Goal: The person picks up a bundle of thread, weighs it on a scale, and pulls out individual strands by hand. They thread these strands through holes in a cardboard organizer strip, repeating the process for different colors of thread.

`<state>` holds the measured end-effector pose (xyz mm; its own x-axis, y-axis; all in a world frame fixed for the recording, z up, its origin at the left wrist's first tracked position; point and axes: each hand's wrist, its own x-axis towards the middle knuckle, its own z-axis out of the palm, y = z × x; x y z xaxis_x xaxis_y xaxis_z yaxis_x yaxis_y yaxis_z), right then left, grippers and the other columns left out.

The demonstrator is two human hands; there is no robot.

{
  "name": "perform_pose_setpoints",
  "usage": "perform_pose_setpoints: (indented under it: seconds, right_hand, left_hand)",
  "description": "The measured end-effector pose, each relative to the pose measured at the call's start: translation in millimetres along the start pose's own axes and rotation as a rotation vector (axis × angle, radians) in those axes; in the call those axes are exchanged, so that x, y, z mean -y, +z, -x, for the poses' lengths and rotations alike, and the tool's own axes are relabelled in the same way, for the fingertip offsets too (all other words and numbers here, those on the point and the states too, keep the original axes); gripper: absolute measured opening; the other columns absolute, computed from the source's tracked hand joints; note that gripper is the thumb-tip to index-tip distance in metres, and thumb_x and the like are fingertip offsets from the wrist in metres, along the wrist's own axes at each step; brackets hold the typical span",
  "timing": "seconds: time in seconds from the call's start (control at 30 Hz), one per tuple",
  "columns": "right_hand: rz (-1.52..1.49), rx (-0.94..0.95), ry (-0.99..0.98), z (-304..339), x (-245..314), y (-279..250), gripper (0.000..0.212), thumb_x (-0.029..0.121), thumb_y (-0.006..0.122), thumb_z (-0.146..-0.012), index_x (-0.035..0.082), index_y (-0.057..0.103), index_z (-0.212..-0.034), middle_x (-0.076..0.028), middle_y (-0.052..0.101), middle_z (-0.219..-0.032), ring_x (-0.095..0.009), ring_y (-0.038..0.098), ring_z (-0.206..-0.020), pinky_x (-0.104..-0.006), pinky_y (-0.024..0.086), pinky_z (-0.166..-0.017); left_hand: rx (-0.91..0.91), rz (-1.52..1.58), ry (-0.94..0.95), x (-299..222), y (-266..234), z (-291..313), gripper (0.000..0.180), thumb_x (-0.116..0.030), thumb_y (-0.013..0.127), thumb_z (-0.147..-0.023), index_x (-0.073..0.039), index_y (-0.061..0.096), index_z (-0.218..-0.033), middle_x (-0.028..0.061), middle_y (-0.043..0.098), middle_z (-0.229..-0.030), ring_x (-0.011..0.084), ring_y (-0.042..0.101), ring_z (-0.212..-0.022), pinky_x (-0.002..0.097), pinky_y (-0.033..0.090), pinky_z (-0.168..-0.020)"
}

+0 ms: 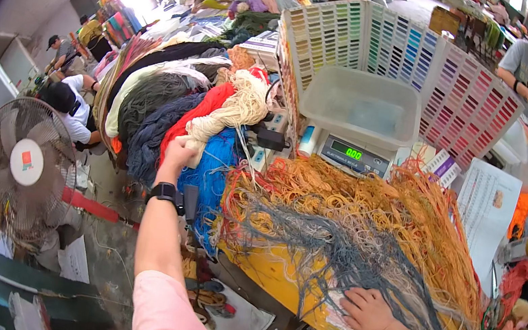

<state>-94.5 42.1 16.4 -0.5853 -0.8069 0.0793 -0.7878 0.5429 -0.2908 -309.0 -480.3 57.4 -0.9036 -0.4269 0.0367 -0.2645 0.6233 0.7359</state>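
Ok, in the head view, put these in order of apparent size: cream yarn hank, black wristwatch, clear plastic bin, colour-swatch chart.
Largest to smallest:
1. colour-swatch chart, partly behind the bin
2. clear plastic bin
3. cream yarn hank
4. black wristwatch

Orange yarn and grey yarn, both matt, look rough, stringy and frayed; the cream yarn and red yarn, 2 more matt ones, are thick and soft-looking. The tub is smooth, cloudy plastic with a faint sheen. The scale has a smooth plastic body and a glossy display. The sheet is thin matt paper, the sleeve soft matt cloth, the table top smooth, and the watch face dark and glossy
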Motion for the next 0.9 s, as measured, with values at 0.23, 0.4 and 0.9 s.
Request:
perform_pose_setpoints:
  seconds: [0.23, 0.4, 0.9]
  right_hand:
    - [0.028, -0.039, 0.0, 0.8, 1.2, 3.7, 0.034, 0.028, 0.052, -0.07, 0.009, 0.048, -0.098, -0.007, 0.047, -0.103, -0.021, 0.043, -0.098, -0.035, 0.032, -0.078]
    - [0.042, -0.059, -0.009, -0.3, 7.4, 3.1, 0.033, 0.027, 0.051, -0.07, 0.009, 0.048, -0.097, -0.008, 0.047, -0.103, -0.022, 0.042, -0.098, -0.0351, 0.032, -0.079]
    - [-0.431, -0.422, 0.113, -1.7, 43.9, -36.0, 0.025, 0.013, 0.052, -0.069, 0.004, 0.05, -0.093, -0.015, 0.047, -0.101, -0.029, 0.045, -0.096, -0.0347, 0.036, -0.082]
  left_hand:
    - [-0.291, 0.161, 0.545, -143.3, -56.7, -0.6, 0.019, -0.014, 0.053, -0.074, 0.0, 0.047, -0.084, 0.0107, 0.052, -0.078, 0.0164, 0.048, -0.07, 0.0296, 0.04, -0.063]
    - [-0.749, 0.116, 0.844, -234.4, -129.7, 49.8, 0.021, -0.017, 0.044, -0.081, -0.003, 0.048, -0.096, 0.009, 0.052, -0.088, 0.0161, 0.049, -0.08, 0.0286, 0.038, -0.073]
    - [-0.478, -0.042, 0.941, -210.0, -116.8, 283.9, 0.03, -0.014, 0.052, -0.071, -0.001, 0.051, -0.098, 0.0107, 0.052, -0.099, 0.021, 0.05, -0.09, 0.0306, 0.037, -0.081]
